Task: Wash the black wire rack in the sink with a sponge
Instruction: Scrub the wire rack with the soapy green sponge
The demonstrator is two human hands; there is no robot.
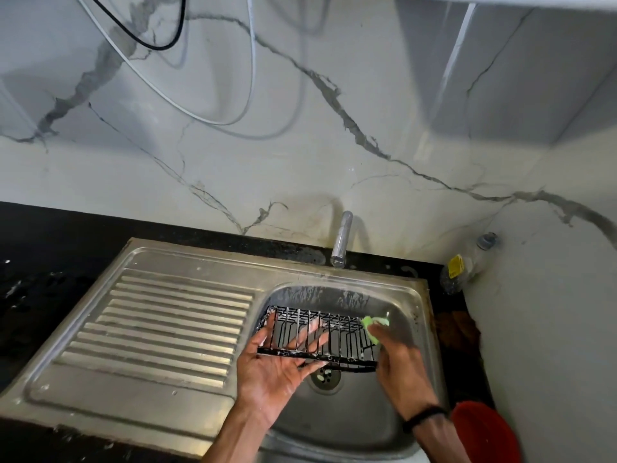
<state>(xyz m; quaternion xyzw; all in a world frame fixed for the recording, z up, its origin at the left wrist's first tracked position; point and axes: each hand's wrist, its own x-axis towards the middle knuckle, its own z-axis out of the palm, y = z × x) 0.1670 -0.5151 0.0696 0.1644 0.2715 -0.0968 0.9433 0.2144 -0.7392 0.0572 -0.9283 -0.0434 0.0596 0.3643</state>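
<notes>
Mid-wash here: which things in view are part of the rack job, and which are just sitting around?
In the job:
black wire rack, supported by the left hand
green sponge, gripped by the right hand
sink
tap

Lying about:
plastic bottle in the corner
red container
cables on the wall

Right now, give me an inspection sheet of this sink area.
Surface: steel sink set in a black counter, ribbed drainboard on the left.
Job's things: black wire rack, soapy, over the basin; green sponge at its right end.
Clutter: clear bottle in the corner; red container.
Hands: left hand supports the rack with straight fingers; right hand grips the sponge.
Cables: black cable and white cable on the wall.
Surroundings: marble-look wall, tap shows no water running.
</notes>
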